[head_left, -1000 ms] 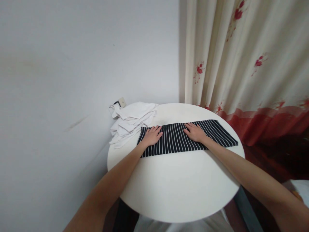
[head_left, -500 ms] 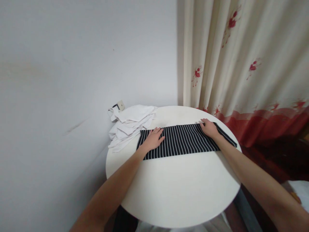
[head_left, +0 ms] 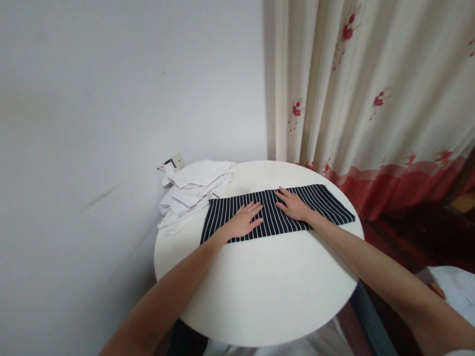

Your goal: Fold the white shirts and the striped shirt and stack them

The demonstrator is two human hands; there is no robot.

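Note:
A black cloth with white stripes lies as a long flat strip across the round white table. My left hand rests palm down on its left-middle part, fingers stretched out. Just right of the cloth's middle, my right hand also lies flat with its fingers spread. A small stretch of striped fabric shows between the two hands. Neither hand grips the cloth. Whether it is one layer or folded, I cannot tell.
A crumpled heap of white cloth sits at the table's back left, beside a wall socket. The wall borders the left side. A cream and red curtain hangs behind on the right. Something white is at the lower right.
My right hand has slid left along the cloth from near its right end toward the middle. My left hand has shifted a little to the right. The view has moved slightly.

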